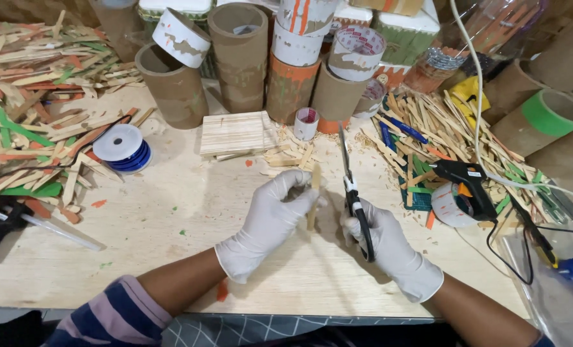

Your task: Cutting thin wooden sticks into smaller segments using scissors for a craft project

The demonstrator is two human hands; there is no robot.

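My left hand (270, 218), in a white glove, holds a thin wooden stick (313, 199) upright between fingers and thumb. My right hand (389, 247), also gloved, grips black-handled scissors (351, 186) whose blades point away from me, just right of the stick. The blades look nearly closed and do not touch the stick. Both hands hover over the plywood table (171, 218), near its front edge.
A flat panel of glued sticks (232, 133) lies ahead, with cardboard tubes (238, 54) behind. Stick piles fill the left (36, 115) and right (441, 135). A blue wire spool (122, 148), glue guns (466, 183) (3, 222) and tape roll (446, 205) lie around.
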